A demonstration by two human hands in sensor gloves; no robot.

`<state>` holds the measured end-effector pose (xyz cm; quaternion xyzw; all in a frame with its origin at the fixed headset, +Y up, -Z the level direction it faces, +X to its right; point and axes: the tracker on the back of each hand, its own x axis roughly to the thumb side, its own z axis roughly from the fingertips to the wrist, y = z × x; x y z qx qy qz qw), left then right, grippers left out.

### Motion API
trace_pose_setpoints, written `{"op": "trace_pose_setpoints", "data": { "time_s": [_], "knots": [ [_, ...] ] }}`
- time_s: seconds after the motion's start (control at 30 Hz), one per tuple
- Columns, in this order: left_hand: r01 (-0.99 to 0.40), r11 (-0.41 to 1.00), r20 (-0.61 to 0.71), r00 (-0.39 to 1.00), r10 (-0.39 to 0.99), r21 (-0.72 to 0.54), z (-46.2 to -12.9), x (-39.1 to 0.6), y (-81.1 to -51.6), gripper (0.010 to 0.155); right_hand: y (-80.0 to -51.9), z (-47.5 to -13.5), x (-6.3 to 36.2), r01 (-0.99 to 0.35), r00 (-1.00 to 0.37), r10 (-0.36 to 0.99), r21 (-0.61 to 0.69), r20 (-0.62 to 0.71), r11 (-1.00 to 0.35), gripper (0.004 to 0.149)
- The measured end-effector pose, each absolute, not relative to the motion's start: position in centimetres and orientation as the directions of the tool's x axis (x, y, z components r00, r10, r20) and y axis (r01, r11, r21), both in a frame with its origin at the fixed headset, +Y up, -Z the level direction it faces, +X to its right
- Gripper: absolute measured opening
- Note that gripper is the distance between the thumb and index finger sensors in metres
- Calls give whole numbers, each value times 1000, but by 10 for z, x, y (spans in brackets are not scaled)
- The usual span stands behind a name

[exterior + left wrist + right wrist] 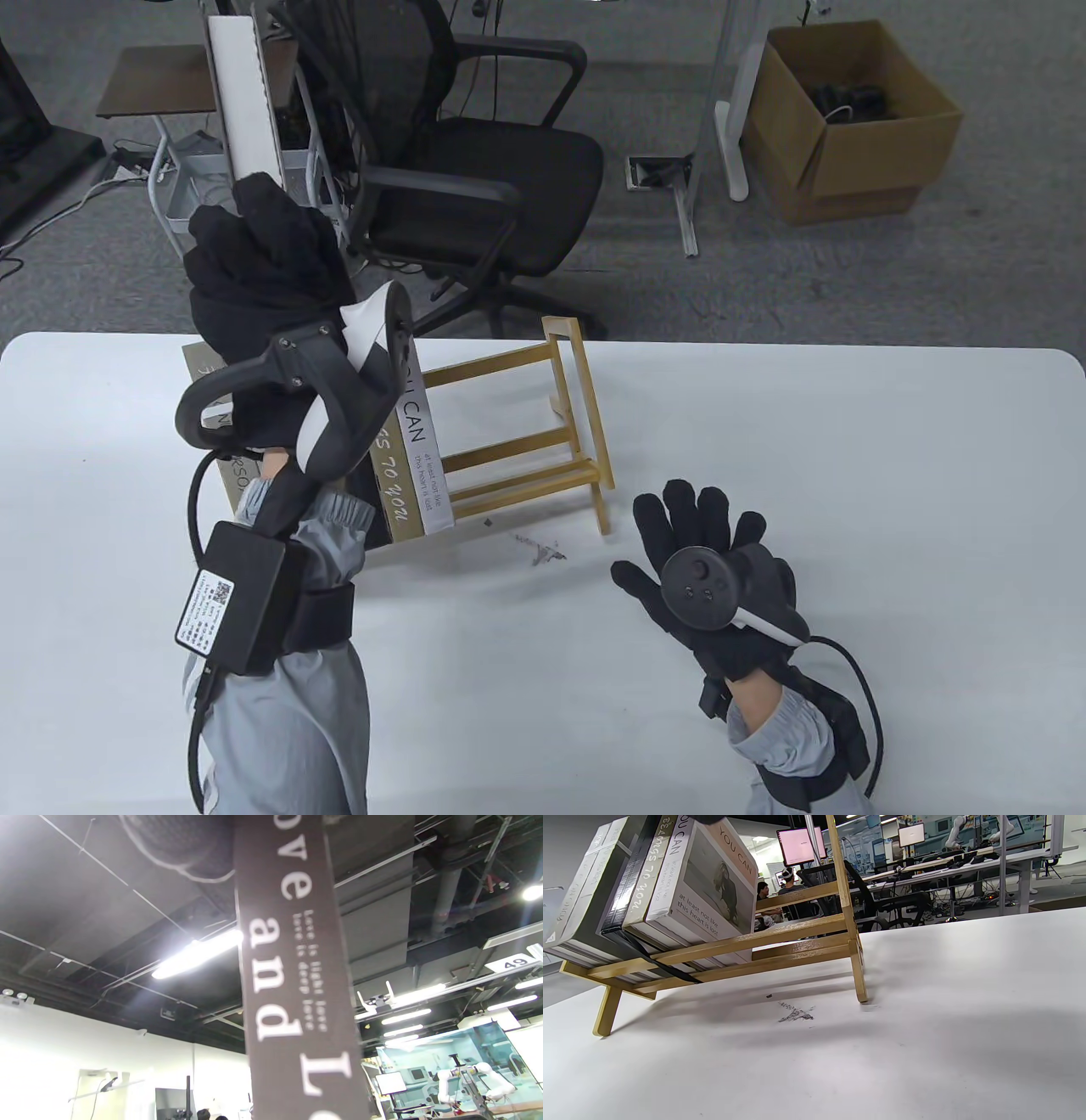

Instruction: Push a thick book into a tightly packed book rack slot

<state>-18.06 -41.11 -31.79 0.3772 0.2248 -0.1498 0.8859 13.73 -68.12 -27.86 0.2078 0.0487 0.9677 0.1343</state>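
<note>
My left hand [254, 246] grips a thick book [242, 93] and holds it upright, raised above the left end of the wooden rack [543, 441]. In the table view the book shows its white page edge. In the left wrist view its brown spine [297, 984] with white lettering fills the middle. The rack leans on the table and holds several books [416, 458] packed at its left end; its right half holds none. It also shows in the right wrist view [797, 929] with the books [704, 887]. My right hand [704, 543] lies open with fingers spread, palm down, just right of the rack's front right foot.
A scribbled dark mark [543, 552] is on the white table [848, 509] in front of the rack. Beyond the table's far edge stand a black office chair [475, 170] and a cardboard box [848, 119] on the floor.
</note>
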Motion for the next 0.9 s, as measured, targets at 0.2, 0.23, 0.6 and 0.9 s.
{"op": "trace_pose_setpoints", "data": {
  "time_s": [0.2,0.23,0.6,0.9],
  "knots": [
    [434,697,-525,846,-96,571,-325,-195,-424,72,-682,-278,136,-235,-878,277,152,391,-960,79],
    [429,701,-524,846,-92,569,-325,-196,-426,72,-682,-278,136,-236,-878,277,151,391,-960,79],
    [366,772,-517,854,-57,519,-329,-211,-451,72,-682,-278,135,-235,-878,278,154,391,-960,79],
    [336,819,-499,863,-72,464,-333,-210,-473,71,-682,-278,134,-231,-879,274,153,390,-961,79]
  ]
}}
